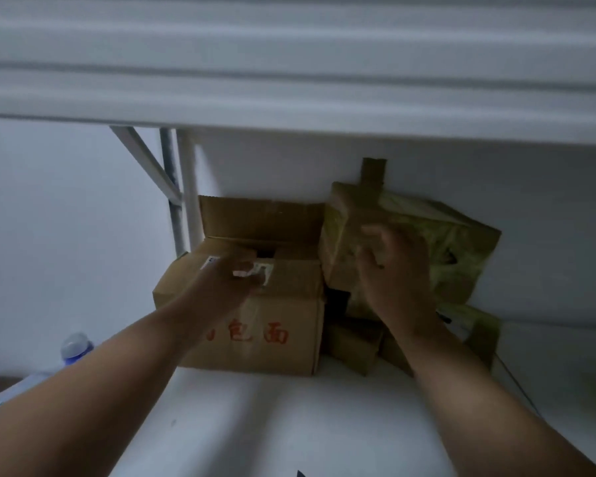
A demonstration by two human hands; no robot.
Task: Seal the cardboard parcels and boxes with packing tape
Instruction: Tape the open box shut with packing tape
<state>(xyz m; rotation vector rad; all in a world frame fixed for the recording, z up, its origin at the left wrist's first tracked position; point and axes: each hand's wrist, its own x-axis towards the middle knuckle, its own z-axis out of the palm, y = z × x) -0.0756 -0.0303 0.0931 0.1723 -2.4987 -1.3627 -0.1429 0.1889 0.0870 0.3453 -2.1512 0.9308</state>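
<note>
A brown cardboard box (272, 332) with red characters stands on the white shelf, its back flap raised and a gap open in its top. My left hand (234, 284) reaches over its front top edge, and the fingers touch the top by a white label; the hand is blurred. To the right a parcel wrapped in yellowish tape (455, 249) sits tilted on smaller taped parcels (351, 342). My right hand (393, 266) lies against this parcel's front face with loosely bent fingers, not round any edge.
The white shelf board (289, 418) carries the boxes, and another board (289, 98) hangs low overhead. White shelf posts (181, 187) stand at the back left. A water bottle with a blue label (74, 349) is at the lower left. A thin cable (516, 383) runs at the right.
</note>
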